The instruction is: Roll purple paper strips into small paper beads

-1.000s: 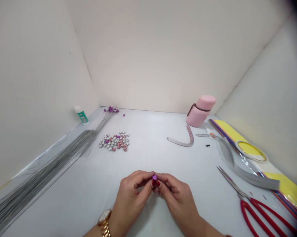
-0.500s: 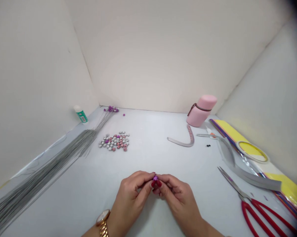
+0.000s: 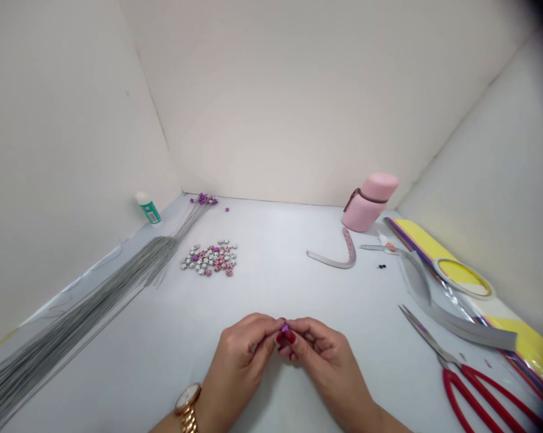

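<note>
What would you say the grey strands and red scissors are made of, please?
The grey strands look like thin metal wire, judging by their fine, straight lines. The scissors seem to have steel blades, from their sheen, and glossy red plastic handles.

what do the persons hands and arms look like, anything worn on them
Both arms are bare, with no gloves on the hands and no sleeves showing on the forearms. The left hand has a gold wristwatch at the wrist, with a link bracelet and a round pale dial. The fingernails are painted deep red. The right hand shows no watch or bracelet.
</note>
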Demonstrator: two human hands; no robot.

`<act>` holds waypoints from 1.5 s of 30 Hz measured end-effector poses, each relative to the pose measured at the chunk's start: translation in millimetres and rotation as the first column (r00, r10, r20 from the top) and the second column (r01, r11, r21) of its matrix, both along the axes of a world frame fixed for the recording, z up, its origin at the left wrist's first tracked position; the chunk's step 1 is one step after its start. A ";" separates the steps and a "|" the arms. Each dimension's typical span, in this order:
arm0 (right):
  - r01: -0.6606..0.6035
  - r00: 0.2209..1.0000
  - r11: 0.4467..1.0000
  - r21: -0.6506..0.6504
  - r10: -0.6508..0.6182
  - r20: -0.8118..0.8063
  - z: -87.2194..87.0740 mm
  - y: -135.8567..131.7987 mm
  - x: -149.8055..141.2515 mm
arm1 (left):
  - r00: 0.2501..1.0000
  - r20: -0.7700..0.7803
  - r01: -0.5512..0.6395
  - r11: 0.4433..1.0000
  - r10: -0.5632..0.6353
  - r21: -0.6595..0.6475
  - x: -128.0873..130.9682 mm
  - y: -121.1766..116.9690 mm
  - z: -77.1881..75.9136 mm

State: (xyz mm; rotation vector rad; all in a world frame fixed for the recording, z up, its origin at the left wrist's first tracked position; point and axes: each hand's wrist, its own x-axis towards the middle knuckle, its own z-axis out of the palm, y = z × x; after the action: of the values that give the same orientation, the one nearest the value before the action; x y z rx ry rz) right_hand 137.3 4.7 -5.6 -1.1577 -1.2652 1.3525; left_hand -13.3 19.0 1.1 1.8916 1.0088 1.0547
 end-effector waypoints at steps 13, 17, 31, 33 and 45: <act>-0.065 0.969 0.978 0.197 0.015 0.245 -4.6 -2.6 3.7 | 0.996 -0.067 -0.055 0.998 0.056 0.021 2.6 -2.2 3.1; -0.081 0.942 0.953 0.292 -0.023 0.335 -2.9 -3.2 2.9 | 0.991 -0.087 -0.091 0.993 0.097 0.077 4.1 -3.0 -0.1; 0.015 0.944 0.945 0.325 -0.120 0.306 -3.8 -6.5 1.1 | 0.988 -0.116 -0.095 0.993 0.103 0.072 2.4 -6.5 1.9; 0.021 0.949 0.948 0.319 -0.119 0.291 -5.1 -6.4 2.0 | 0.990 -0.109 -0.085 0.993 0.094 0.080 1.7 -5.4 1.9; 0.033 0.959 0.971 0.238 -0.098 0.267 -3.5 -2.0 3.3 | 0.991 -0.050 -0.122 0.993 0.122 -0.004 2.3 -4.6 -0.4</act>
State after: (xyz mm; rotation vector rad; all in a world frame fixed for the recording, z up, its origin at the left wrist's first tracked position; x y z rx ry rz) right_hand 140.6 2.6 -9.1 -1.2405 -1.5252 0.9852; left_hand -11.0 14.5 0.7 1.8784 1.1673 1.0770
